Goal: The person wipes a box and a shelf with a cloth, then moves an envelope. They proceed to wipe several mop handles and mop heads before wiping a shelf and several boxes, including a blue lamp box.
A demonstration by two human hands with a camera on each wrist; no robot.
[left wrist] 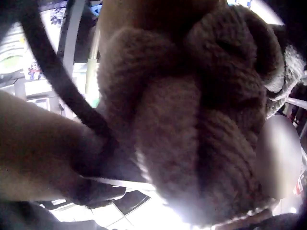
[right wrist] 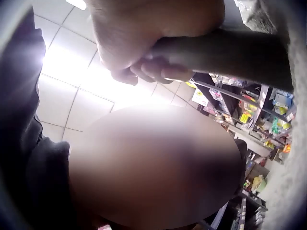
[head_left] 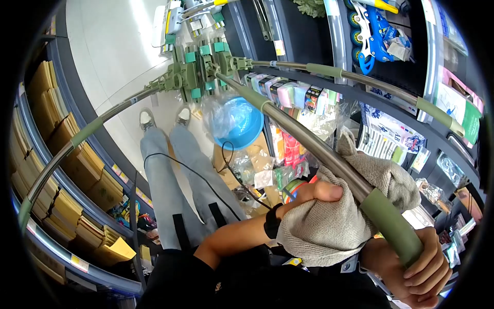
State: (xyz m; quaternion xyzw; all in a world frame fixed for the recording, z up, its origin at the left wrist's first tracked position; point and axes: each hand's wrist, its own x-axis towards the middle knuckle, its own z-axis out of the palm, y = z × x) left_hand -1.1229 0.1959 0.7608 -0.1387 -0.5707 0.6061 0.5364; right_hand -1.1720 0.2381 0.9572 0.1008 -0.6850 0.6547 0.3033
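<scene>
A long metal pole [head_left: 309, 135] runs from a cluster of green plastic heads [head_left: 198, 64] toward me and ends in a green grip [head_left: 393, 226]. My right hand [head_left: 429, 273] holds this grip near its end; in the right wrist view, that hand [right wrist: 158, 33] has its fingers curled round the grip, which looks dark there. My left hand [head_left: 315, 192] grips a grey-beige ribbed cloth [head_left: 324, 232], thumb on top, bunched against the pole. The cloth also drapes beyond the pole's far side. In the left wrist view, the cloth [left wrist: 168, 120] covers most of the fingers.
Two more poles with green sleeves stretch left [head_left: 110, 110] and right [head_left: 378, 82]. Shelves of cardboard folders [head_left: 77, 170] stand left, packed goods [head_left: 309, 98] right. A blue basin [head_left: 239, 126] sits by my feet. A black cable [head_left: 193, 175] crosses my legs.
</scene>
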